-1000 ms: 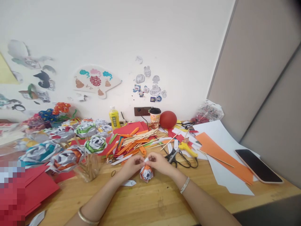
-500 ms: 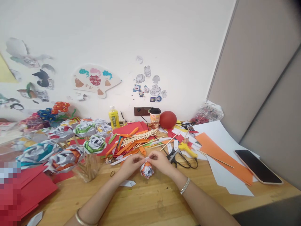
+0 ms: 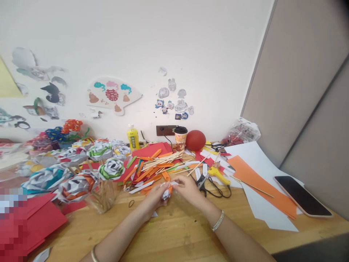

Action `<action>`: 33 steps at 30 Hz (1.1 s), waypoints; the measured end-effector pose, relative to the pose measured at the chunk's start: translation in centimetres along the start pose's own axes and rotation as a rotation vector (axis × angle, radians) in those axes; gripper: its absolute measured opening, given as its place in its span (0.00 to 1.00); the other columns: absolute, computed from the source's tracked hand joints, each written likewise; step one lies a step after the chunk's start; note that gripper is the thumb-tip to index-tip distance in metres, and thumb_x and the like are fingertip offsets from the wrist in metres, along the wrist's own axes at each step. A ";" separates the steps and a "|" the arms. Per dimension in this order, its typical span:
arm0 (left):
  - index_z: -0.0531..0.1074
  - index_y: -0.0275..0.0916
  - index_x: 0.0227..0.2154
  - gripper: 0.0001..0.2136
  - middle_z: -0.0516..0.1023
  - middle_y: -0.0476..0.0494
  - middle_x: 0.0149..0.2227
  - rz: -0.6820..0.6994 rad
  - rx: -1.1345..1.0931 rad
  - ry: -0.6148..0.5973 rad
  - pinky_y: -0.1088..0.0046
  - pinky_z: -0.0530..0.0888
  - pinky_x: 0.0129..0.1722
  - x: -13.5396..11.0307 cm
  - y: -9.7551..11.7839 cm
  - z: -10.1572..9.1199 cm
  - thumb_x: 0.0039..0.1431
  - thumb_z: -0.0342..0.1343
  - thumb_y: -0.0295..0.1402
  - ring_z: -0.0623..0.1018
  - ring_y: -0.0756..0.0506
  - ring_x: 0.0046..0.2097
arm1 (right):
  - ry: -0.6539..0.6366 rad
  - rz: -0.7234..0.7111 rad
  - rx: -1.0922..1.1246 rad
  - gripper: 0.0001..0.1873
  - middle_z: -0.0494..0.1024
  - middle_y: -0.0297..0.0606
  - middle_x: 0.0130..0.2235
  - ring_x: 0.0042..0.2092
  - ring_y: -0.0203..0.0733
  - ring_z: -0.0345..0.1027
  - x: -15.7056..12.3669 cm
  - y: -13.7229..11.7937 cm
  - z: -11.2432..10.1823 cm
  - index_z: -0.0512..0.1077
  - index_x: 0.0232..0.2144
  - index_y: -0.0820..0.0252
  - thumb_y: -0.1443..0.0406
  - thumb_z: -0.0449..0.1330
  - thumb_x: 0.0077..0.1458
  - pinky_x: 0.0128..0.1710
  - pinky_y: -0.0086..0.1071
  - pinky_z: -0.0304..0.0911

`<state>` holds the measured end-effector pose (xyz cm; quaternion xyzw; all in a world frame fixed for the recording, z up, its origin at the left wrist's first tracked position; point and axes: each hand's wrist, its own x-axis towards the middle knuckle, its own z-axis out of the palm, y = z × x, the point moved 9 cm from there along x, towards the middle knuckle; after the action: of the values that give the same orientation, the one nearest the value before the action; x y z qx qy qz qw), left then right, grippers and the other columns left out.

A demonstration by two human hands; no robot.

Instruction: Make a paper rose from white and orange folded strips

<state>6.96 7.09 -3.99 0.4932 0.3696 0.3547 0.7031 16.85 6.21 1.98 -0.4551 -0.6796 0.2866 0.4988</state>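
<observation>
A small paper flower [image 3: 166, 194] of white and orange folded strips is held above the wooden table. My left hand [image 3: 156, 200] is wrapped round it from the left and partly hides it. My right hand [image 3: 188, 190] pinches a white end of the flower's paper at its right side. Just behind my hands lie orange folded paper strips [image 3: 147, 174] and a heap of thin wooden sticks [image 3: 163, 160]. Black-handled scissors [image 3: 201, 182] rest to the right of my right hand.
Larger paper flowers [image 3: 79, 185] crowd the left, some in a clear cup [image 3: 102, 198]. A yellow glue gun [image 3: 219, 175] with its cord lies right of the scissors. Behind stand a yellow bottle [image 3: 133, 137], a paper cup [image 3: 180, 138] and a red balloon [image 3: 195, 140]. A phone [image 3: 302, 196] lies far right.
My left hand has moved from pinching the flower's top to closing round its body. The flower has turned and shifted slightly left and up; my right hand still pinches its paper.
</observation>
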 end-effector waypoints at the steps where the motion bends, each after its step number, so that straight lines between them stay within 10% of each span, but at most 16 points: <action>1: 0.62 0.37 0.22 0.17 0.63 0.57 0.15 0.004 0.022 -0.003 0.81 0.60 0.16 0.0 0.1 0.0 0.47 0.53 0.47 0.62 0.56 0.15 | -0.008 0.005 -0.009 0.07 0.75 0.34 0.30 0.33 0.38 0.67 -0.1 0.0 0.0 0.72 0.29 0.60 0.71 0.57 0.45 0.35 0.30 0.61; 33: 0.65 0.37 0.27 0.14 0.67 0.52 0.20 0.085 -0.224 -0.051 0.76 0.66 0.19 -0.6 1.2 1.1 0.52 0.48 0.45 0.67 0.52 0.19 | 0.227 -0.405 -0.749 0.12 0.68 0.39 0.29 0.35 0.42 0.58 -1.9 -5.7 0.6 0.65 0.24 0.61 0.68 0.47 0.56 0.33 0.34 0.55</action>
<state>7.49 6.40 -2.45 0.4356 0.2884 0.4106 0.7473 14.61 2.10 5.75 -0.4909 -0.7529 -0.1348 0.4171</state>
